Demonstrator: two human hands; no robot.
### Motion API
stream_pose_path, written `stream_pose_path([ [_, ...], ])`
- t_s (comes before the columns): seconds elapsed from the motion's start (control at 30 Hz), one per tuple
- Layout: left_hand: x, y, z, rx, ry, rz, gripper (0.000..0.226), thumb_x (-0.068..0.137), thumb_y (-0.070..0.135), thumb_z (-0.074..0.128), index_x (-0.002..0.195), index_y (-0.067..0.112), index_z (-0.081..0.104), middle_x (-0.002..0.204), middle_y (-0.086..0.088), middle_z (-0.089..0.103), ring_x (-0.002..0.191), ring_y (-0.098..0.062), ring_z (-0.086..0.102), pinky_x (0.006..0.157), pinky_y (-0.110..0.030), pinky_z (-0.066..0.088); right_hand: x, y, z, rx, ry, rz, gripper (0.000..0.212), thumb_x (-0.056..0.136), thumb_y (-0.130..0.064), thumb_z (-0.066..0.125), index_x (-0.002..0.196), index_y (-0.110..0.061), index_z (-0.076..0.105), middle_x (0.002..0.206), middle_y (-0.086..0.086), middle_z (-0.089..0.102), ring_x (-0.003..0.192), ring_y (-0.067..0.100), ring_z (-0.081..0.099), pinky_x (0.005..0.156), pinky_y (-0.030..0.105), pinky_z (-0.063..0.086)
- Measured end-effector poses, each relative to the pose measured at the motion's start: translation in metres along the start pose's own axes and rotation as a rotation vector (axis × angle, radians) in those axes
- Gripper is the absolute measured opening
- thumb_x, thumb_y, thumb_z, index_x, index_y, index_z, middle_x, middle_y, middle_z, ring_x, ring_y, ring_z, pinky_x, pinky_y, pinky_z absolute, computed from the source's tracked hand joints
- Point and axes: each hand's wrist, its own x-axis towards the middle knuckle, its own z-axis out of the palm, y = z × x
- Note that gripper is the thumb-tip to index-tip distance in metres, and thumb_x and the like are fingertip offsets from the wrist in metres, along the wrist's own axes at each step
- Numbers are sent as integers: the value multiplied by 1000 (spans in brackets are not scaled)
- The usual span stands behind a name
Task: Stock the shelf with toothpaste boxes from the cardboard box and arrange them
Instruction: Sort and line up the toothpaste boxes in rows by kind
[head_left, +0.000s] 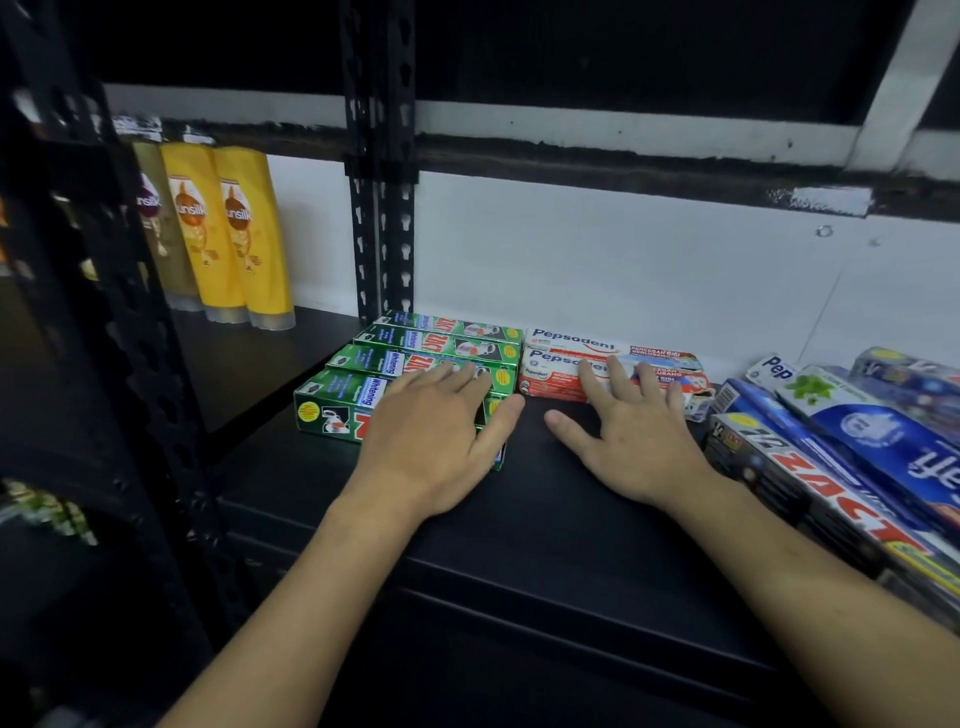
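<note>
Several green Zact toothpaste boxes (415, 348) lie in a row on the black shelf (519, 519), stepped from back to front. My left hand (436, 441) rests flat on the front green boxes with fingers spread. To their right lie red-and-white Pepsodent boxes (571, 353), one behind the other. My right hand (634, 431) lies flat with its fingers on the front Pepsodent box and its palm on the shelf. Neither hand grips anything. The cardboard box is not in view.
Blue and black toothpaste boxes (841, 467) lie in a loose pile at the right edge. Yellow Sunsilk bottles (228, 234) stand at the back left beyond a black upright post (382, 208). A white wall closes the back.
</note>
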Motion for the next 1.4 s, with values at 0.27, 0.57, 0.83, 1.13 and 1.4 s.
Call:
stream_pose_path([
  [0.27,1,-1,1,7,-4,-2,79,92,68,5,148,28,43,155,8,39,146,-12,27,119,-36,17,1,-1,1,7,-33,-13,92,80,-85,9,156,-34,-2,165,1,-5,150,32,-12,119,56,-8],
  [0.57,1,0,0,2,8,-5,86,86,70,-2,147,29,44,154,9,41,145,-11,29,118,-35,18,1,-2,1,-16,-12,-10,91,81,-84,9,156,-34,0,165,2,-3,150,33,-9,119,56,-6],
  [0.83,1,0,0,11,3,-11,77,91,68,8,146,28,45,153,9,41,145,-10,29,118,-35,18,0,-3,0,-37,21,30,83,86,-79,12,156,-33,5,164,6,4,151,31,-3,118,59,0],
  [1.13,1,1,-1,14,-3,-11,77,91,67,8,147,29,44,154,9,40,145,-10,29,118,-34,17,-1,-8,-2,-73,30,57,81,89,-76,15,156,-32,6,164,11,5,150,35,-1,118,61,2],
  [1.4,0,0,0,17,4,-6,76,92,67,8,145,28,46,153,9,42,145,-10,31,117,-34,18,8,15,-1,-103,45,115,63,100,-50,25,156,-30,6,163,15,3,147,46,-1,117,62,-1],
])
